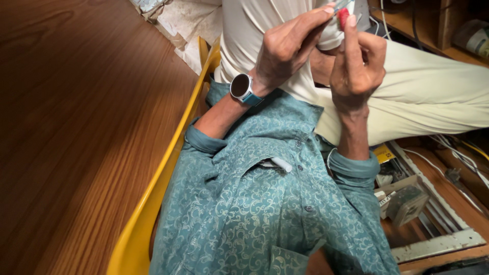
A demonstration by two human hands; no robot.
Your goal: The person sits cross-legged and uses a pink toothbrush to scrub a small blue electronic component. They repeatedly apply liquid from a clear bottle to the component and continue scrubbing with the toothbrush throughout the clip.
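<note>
The small box (407, 201) of grey-green colour sits low at the right of the yellow chair (153, 203), among white metal strips (438, 244) and papers on the brown floor; its contents cannot be made out. Above the chair, both hands are raised at the top edge of the view. The left hand (288, 48) is closed, thumb and forefinger pinching a thin item that is cut off by the frame. The right hand (356, 66) is curled, its forefinger upright against a small red piece (344, 18), which is partly hidden and hard to identify. A wristwatch (241, 87) sits on the left wrist. The patterned teal shirt (254, 203) and cream trousers (423, 91) cover most of the chair.
</note>
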